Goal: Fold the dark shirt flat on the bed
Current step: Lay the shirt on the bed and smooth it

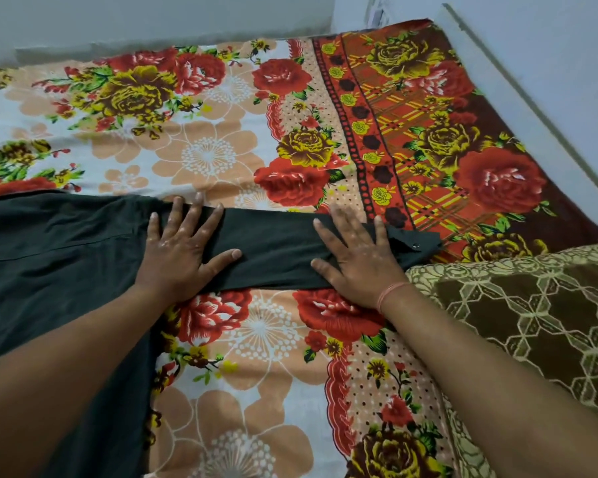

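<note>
The dark shirt (59, 257) lies spread on the floral bed sheet (221, 150), its body at the left and one long sleeve (277, 250) stretched out to the right. The sleeve's cuff, with a small button, ends near a brown pillow. My left hand (183, 250) rests flat with fingers spread on the sleeve where it meets the shirt body. My right hand (356, 260) lies flat, fingers apart, on the sleeve near the cuff. Neither hand grips the cloth.
A brown pillow with a cream lattice pattern (532, 326) lies at the right, touching the cuff end. Pale walls (549, 63) run along the bed's far and right edges. The sheet's red patterned border (411, 132) covers the right side.
</note>
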